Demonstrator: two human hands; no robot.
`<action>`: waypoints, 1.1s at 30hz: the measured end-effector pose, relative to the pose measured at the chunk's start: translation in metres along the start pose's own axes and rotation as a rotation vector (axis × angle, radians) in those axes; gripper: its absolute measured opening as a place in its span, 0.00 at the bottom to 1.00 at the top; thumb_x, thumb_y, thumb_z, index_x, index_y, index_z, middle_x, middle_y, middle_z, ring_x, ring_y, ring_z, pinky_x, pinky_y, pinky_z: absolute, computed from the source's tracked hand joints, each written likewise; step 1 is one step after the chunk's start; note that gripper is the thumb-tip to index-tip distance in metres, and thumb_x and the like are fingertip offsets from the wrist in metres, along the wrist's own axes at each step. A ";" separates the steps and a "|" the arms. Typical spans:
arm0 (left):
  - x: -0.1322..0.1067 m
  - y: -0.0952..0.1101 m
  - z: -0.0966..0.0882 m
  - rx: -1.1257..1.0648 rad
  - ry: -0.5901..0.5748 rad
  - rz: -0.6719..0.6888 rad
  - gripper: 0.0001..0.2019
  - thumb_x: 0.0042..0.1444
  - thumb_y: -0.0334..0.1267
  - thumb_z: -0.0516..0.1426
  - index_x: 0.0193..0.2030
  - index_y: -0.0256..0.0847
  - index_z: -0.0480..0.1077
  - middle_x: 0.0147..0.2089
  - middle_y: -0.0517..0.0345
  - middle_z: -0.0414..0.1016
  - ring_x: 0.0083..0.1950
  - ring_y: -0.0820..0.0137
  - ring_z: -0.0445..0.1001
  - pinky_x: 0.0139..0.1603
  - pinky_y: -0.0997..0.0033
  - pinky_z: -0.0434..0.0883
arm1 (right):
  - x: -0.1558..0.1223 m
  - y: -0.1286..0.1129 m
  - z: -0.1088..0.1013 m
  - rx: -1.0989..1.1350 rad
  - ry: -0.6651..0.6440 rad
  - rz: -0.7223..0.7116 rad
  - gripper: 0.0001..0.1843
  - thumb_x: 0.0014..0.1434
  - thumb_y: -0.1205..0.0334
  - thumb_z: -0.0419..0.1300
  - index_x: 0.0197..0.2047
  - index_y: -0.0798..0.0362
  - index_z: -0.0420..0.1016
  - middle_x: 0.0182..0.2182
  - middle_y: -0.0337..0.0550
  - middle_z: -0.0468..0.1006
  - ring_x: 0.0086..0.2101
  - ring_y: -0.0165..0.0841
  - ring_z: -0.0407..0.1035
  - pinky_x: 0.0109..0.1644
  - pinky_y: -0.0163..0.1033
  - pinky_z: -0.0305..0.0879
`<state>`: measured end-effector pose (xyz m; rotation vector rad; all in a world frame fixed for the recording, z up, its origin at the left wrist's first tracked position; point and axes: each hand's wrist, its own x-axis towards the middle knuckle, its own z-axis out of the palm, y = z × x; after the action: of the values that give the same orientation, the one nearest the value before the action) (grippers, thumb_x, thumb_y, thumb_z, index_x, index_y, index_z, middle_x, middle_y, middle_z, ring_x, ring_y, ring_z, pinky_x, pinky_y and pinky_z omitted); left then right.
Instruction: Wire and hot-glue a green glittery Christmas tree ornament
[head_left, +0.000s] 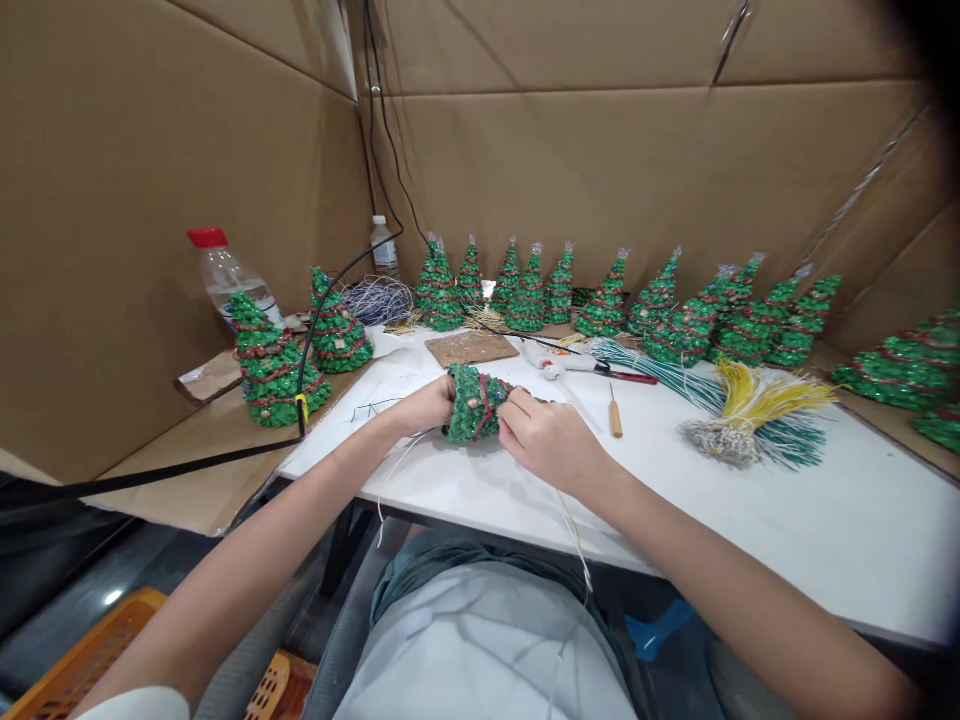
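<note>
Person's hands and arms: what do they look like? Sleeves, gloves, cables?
No gloves on the left hand or right hand. Both forearms are bare; no watch, cable or marking shows on them. A plain white sleeve edge shows on the left arm at the bottom of the frame; the right sleeve is out of view.

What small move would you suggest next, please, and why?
Perhaps the right hand could gently press the red garland against the glittery green cone-shaped tree, since that hand is beside it and the left hand is at the base.
</note>
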<state>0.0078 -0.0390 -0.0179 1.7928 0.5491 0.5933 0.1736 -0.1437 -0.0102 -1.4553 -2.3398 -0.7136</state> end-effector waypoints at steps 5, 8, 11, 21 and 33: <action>0.000 0.000 0.000 -0.005 0.001 0.004 0.04 0.37 0.32 0.62 0.23 0.33 0.73 0.24 0.60 0.74 0.24 0.77 0.63 0.27 0.76 0.67 | -0.001 -0.003 0.005 0.004 0.028 0.032 0.14 0.61 0.70 0.47 0.32 0.58 0.73 0.31 0.48 0.74 0.21 0.27 0.61 0.22 0.37 0.42; 0.000 -0.001 0.000 -0.007 -0.004 0.010 0.05 0.37 0.32 0.62 0.22 0.33 0.73 0.23 0.60 0.73 0.24 0.77 0.64 0.27 0.76 0.67 | -0.002 -0.003 0.006 0.044 0.041 0.068 0.13 0.60 0.71 0.48 0.32 0.57 0.74 0.31 0.47 0.75 0.22 0.27 0.62 0.23 0.37 0.44; -0.001 -0.001 -0.001 0.014 0.021 0.009 0.05 0.36 0.32 0.62 0.23 0.33 0.73 0.22 0.61 0.73 0.25 0.76 0.65 0.28 0.75 0.67 | -0.002 -0.001 0.006 0.149 0.064 0.127 0.12 0.59 0.69 0.50 0.32 0.56 0.74 0.31 0.45 0.76 0.26 0.28 0.66 0.26 0.35 0.48; -0.003 0.000 -0.001 0.039 0.005 0.014 0.05 0.38 0.33 0.62 0.23 0.33 0.72 0.24 0.59 0.73 0.27 0.74 0.66 0.29 0.74 0.67 | -0.006 -0.001 0.007 0.174 0.134 0.068 0.14 0.60 0.67 0.49 0.29 0.56 0.74 0.28 0.43 0.75 0.24 0.27 0.64 0.26 0.35 0.47; -0.004 0.001 0.000 0.052 0.053 -0.005 0.06 0.38 0.32 0.61 0.26 0.33 0.72 0.25 0.59 0.73 0.28 0.73 0.66 0.31 0.72 0.68 | -0.006 -0.008 0.013 0.110 0.293 0.080 0.13 0.58 0.67 0.52 0.26 0.55 0.74 0.24 0.39 0.74 0.22 0.26 0.64 0.23 0.36 0.45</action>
<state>0.0045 -0.0420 -0.0177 1.8282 0.6098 0.6297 0.1695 -0.1434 -0.0262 -1.2929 -2.0542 -0.7108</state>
